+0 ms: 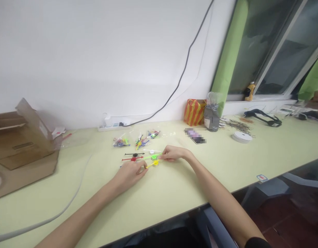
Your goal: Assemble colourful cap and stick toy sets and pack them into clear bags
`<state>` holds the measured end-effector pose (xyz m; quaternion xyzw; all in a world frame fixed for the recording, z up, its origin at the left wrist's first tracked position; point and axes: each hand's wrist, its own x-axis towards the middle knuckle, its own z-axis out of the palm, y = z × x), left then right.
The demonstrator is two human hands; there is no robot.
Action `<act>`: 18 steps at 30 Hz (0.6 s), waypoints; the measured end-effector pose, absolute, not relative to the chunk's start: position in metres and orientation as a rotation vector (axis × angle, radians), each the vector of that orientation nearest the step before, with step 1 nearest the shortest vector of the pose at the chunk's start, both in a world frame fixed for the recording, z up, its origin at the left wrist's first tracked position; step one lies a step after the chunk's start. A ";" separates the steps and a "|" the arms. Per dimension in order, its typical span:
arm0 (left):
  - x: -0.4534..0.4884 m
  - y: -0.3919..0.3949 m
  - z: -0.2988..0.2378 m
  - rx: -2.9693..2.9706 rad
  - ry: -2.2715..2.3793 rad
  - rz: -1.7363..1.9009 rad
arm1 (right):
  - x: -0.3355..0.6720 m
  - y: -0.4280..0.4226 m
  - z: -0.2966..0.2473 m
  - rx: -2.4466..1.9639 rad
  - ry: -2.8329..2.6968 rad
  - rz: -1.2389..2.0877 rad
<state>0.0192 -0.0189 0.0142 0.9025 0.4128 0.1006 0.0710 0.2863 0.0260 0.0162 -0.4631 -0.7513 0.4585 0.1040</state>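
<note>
Pale table (pixel 179 193): left hand (pixel 130 173) pinches a yellow arrow (pixel 155 163); what the right hand (pixel 173 153) grips is unclear. Handle it lightly.

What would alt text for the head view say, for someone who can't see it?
A left hand seems to pinch a yellow arrow on a pale table, with the right hand at a green arrow. Near them lie a black arrow, a red arrow and a white arrow; bagged parts sit behind, a cardboard box to the left.
</note>
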 end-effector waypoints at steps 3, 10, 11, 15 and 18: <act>0.017 -0.016 0.014 2.722 1.263 0.316 | 0.288 0.026 0.016 -1.404 -2.271 1.306; 0.009 -0.010 0.004 2.648 1.279 0.544 | 0.289 0.019 0.017 -1.445 -2.300 1.284; 0.007 -0.010 0.002 2.624 1.279 0.594 | 0.289 0.017 0.016 -1.447 -2.296 1.276; 0.003 -0.011 -0.006 2.532 1.308 0.817 | 0.285 0.015 0.011 -1.565 -2.235 0.979; 0.001 -0.013 -0.006 2.470 1.342 0.983 | 0.276 0.017 0.005 -1.585 -1.996 0.637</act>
